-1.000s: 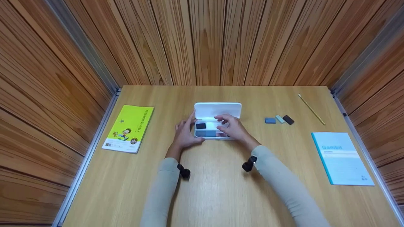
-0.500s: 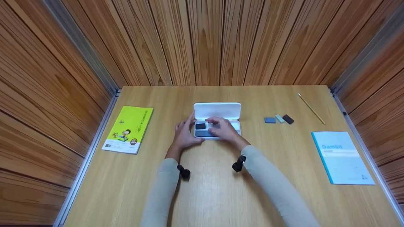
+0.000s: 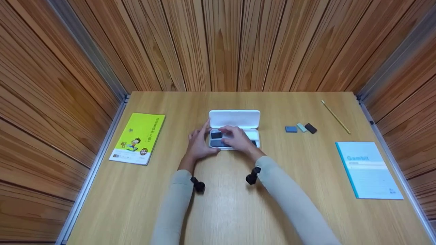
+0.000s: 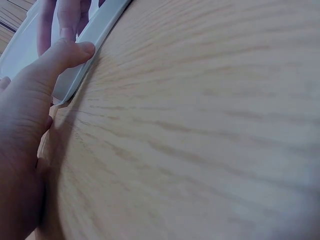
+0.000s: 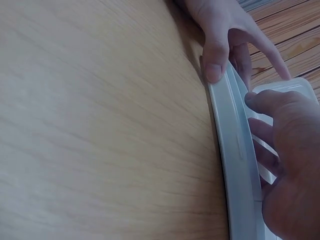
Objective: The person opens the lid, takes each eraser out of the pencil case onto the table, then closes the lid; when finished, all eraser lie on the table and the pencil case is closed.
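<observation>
A white pencil case (image 3: 235, 118) stands on the table with its lid raised at the back. My left hand (image 3: 199, 144) grips its left end, the thumb on the front rim; the right wrist view shows this thumb (image 5: 214, 72) too. In the left rear of the case lies a black eraser (image 3: 216, 135), with a long grey-blue piece (image 3: 219, 143) in front of it. My right hand (image 3: 236, 139) reaches into the case beside these, thumb and fingers bent; whether they pinch anything is hidden. A small dark item (image 3: 253, 143) shows at the right front of the case.
Right of the case lie a blue eraser (image 3: 291, 129), a pale green eraser (image 3: 301, 127) and a black eraser (image 3: 310, 128). Farther right are a pencil (image 3: 336, 117) and a light blue notebook (image 3: 369, 173). A yellow-green book (image 3: 138, 137) lies at the left.
My right hand has moved left inside the case, from its right half toward the black eraser. The left hand has kept its grip on the left end.
</observation>
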A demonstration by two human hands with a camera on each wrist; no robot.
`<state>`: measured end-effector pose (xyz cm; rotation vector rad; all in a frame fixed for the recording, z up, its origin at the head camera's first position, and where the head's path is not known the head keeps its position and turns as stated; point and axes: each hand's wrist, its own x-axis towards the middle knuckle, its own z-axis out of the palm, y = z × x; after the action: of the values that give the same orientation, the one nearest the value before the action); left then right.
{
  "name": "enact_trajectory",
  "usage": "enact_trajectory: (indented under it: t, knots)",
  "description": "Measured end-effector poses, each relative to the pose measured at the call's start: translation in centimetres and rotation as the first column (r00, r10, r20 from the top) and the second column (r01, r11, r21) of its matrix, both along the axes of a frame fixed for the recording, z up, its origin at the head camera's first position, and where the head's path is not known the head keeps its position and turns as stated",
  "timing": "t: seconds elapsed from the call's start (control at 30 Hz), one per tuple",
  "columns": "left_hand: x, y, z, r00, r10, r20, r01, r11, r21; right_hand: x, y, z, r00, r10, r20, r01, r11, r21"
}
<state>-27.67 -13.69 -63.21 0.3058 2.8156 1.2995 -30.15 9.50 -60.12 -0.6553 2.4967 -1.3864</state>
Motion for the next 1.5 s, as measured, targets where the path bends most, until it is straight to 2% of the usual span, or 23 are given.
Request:
enact_trajectory:
  t: [0.17,0.2,0.23,0.43,0.47,0.53,0.63,0.77,0.8,0.87,1.0,1.23,1.5]
  knots:
    - [0.0,0.0,-0.1,1.000,0.000,-0.011,0.000,1.000,-0.005,0.2,-0.3,0.6,0.997,-0.025,0.070,0.022,0.999,0.030]
    - [0.0,0.0,-0.2,1.000,0.000,-0.013,-0.001,1.000,-0.005,0.3,-0.4,0.7,0.997,-0.028,0.074,0.025,0.999,0.034]
    - [0.0,0.0,-0.2,1.000,0.001,-0.013,-0.001,1.000,-0.005,-0.1,-0.3,0.1,0.998,-0.024,0.058,0.022,0.999,0.033]
    - [-0.1,0.0,-0.2,1.000,0.002,-0.010,-0.002,1.000,-0.006,-0.1,-0.5,0.2,0.999,-0.025,0.048,0.023,0.999,0.049]
    - [-0.1,0.0,-0.2,1.000,0.001,-0.009,-0.001,1.000,-0.006,0.3,-0.6,0.8,0.997,-0.031,0.066,0.028,0.998,0.056]
    - [-0.1,0.0,-0.3,1.000,0.001,-0.007,-0.001,1.000,-0.003,0.3,-0.5,0.8,0.997,-0.031,0.073,0.026,0.998,0.057]
    - [0.0,0.0,-0.3,1.000,-0.002,-0.005,0.002,1.000,0.003,0.2,-0.4,0.4,0.998,-0.023,0.062,0.020,0.999,0.039]
    - [0.0,0.0,-0.4,1.000,-0.009,-0.012,0.009,1.000,0.005,-1.0,-0.3,-1.7,1.000,0.000,-0.018,0.000,1.000,0.011]
    - [0.0,0.0,-0.4,1.000,-0.011,-0.014,0.011,1.000,0.005,-1.0,-0.3,-1.7,1.000,0.001,-0.020,-0.001,1.000,0.011]
    - [-0.1,0.0,-0.4,1.000,-0.013,-0.022,0.013,1.000,-0.002,-1.0,-0.5,-1.6,1.000,0.008,-0.018,-0.008,1.000,0.017]
    - [-0.2,0.0,-0.5,1.000,-0.008,-0.025,0.008,1.000,-0.001,-0.1,-1.0,0.4,0.998,0.005,0.067,-0.007,0.999,0.037]
    - [-0.1,-0.1,-0.4,1.000,-0.010,-0.014,0.010,1.000,0.012,-0.1,-1.9,0.7,0.989,-0.013,0.150,0.003,0.998,0.068]
    - [-0.1,-0.1,-0.4,1.000,-0.005,-0.016,0.005,1.000,0.011,0.0,-2.3,1.2,0.986,-0.021,0.164,0.004,0.995,0.103]
